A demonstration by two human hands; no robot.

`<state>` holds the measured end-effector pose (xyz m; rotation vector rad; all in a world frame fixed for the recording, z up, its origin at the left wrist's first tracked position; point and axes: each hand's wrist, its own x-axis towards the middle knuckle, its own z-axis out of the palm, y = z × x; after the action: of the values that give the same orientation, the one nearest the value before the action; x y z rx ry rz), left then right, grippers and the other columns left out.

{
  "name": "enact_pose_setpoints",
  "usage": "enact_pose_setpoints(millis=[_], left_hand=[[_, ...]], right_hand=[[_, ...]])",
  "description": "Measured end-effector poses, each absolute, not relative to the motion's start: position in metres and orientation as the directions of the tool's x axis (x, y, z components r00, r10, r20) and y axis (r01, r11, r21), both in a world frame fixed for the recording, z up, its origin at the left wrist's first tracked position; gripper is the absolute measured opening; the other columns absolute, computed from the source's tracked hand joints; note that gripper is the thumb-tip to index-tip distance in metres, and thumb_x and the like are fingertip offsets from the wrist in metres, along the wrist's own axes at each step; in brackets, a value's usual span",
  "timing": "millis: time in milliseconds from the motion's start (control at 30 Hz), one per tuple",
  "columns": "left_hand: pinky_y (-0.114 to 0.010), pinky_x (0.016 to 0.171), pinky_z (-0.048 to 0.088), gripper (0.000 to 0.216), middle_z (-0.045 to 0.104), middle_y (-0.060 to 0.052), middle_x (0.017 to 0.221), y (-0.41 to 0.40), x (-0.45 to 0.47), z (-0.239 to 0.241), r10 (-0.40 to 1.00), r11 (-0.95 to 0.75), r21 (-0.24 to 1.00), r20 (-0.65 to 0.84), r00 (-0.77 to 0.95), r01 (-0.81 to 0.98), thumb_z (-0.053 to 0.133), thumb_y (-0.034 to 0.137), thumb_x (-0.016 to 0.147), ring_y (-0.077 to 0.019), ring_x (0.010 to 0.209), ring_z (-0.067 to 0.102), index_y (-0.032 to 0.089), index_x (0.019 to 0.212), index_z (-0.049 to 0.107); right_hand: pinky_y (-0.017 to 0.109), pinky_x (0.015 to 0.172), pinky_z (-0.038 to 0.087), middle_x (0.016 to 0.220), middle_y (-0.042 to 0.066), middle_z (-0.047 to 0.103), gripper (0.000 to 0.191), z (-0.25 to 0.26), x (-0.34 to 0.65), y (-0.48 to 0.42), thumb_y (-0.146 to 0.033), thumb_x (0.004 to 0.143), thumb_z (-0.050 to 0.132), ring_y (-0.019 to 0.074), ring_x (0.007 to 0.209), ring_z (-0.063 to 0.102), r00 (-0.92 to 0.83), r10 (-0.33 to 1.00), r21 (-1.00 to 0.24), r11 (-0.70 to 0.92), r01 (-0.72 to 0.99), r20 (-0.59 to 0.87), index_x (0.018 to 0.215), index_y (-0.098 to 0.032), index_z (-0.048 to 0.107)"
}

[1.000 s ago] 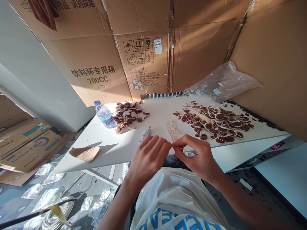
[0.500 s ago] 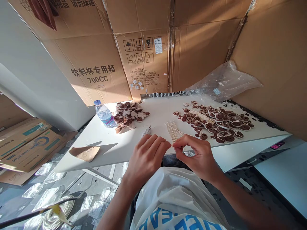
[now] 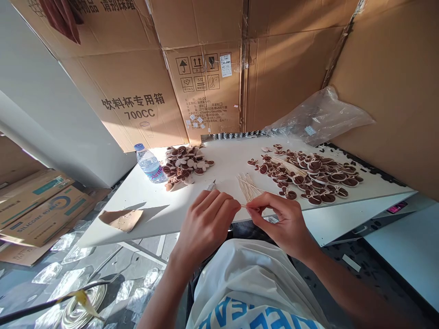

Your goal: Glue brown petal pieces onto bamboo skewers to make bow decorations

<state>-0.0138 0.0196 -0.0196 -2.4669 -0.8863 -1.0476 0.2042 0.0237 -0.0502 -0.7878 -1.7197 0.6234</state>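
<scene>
My left hand point(image 3: 206, 224) and my right hand point(image 3: 281, 221) meet at the near edge of the white table point(image 3: 226, 162), fingertips pinched together. A thin pale stick point(image 3: 244, 206) runs between them; both hands grip it. A small brown piece seems tucked under my right fingers, mostly hidden. Just beyond the hands lies a loose bundle of thin sticks point(image 3: 247, 186). A pile of brown and cream round pieces point(image 3: 185, 165) sits at the back left, and a wider spread of brown pieces with loops point(image 3: 308, 176) lies to the right.
A water bottle point(image 3: 149, 164) stands at the table's left. A small tool point(image 3: 210, 186) lies behind my left hand. Cardboard boxes point(image 3: 144, 91) wall the back and right, a clear plastic bag point(image 3: 318, 116) rests at the back right, and a cardboard scrap point(image 3: 121, 219) lies front left.
My left hand has drawn slightly back to the left, exposing a short length of the stick between the two hands. My right hand stays nearly in place.
</scene>
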Motion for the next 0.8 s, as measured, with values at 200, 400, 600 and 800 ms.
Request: enact_pose_setpoints(millis=[200,400,600,800], left_hand=[[-0.039,0.084,0.056,0.02,0.079,-0.008,0.108,0.02,-0.014,-0.019,0.398,-0.826,0.04,0.749,0.531,0.563,0.073,0.015,0.102,-0.0228,0.097,0.068,0.018,0.121,0.067],[-0.035,0.076,0.054,0.018,0.078,-0.005,0.096,0.022,-0.014,-0.018,0.393,-0.854,0.113,0.779,0.488,0.509,0.071,0.008,0.103,-0.0193,0.086,0.066,0.019,0.116,0.07],[-0.034,0.076,0.054,0.016,0.078,-0.003,0.093,0.021,-0.012,-0.018,0.461,-0.85,0.257,0.784,0.414,0.46,0.074,0.009,0.102,-0.0178,0.084,0.067,0.021,0.112,0.073],[-0.031,0.076,0.056,0.02,0.079,-0.002,0.095,0.018,-0.011,-0.018,0.582,-0.801,0.438,0.727,0.364,0.407,0.077,0.011,0.101,-0.016,0.085,0.07,0.022,0.117,0.074]], right_hand=[[0.032,0.077,0.065,0.092,0.006,0.083,0.013,-0.05,0.204,0.021,-0.034,0.099,0.081,0.0204,0.082,0.076,-0.202,0.86,-0.869,0.49,0.068,0.469,0.105,-0.023,0.085],[0.03,0.072,0.063,0.086,0.004,0.079,0.021,-0.05,0.212,0.029,-0.041,0.104,0.075,0.018,0.077,0.071,-0.318,0.878,-0.931,0.306,-0.2,0.358,0.112,-0.025,0.087],[0.031,0.067,0.061,0.079,0.003,0.075,0.02,-0.053,0.217,0.036,-0.04,0.101,0.079,0.017,0.07,0.068,-0.328,0.881,-0.933,0.273,-0.235,0.341,0.109,-0.023,0.086],[0.032,0.066,0.062,0.081,0.004,0.076,0.021,-0.056,0.219,0.036,-0.041,0.102,0.077,0.0179,0.071,0.07,-0.379,0.862,-0.933,0.252,-0.256,0.337,0.109,-0.023,0.086]])
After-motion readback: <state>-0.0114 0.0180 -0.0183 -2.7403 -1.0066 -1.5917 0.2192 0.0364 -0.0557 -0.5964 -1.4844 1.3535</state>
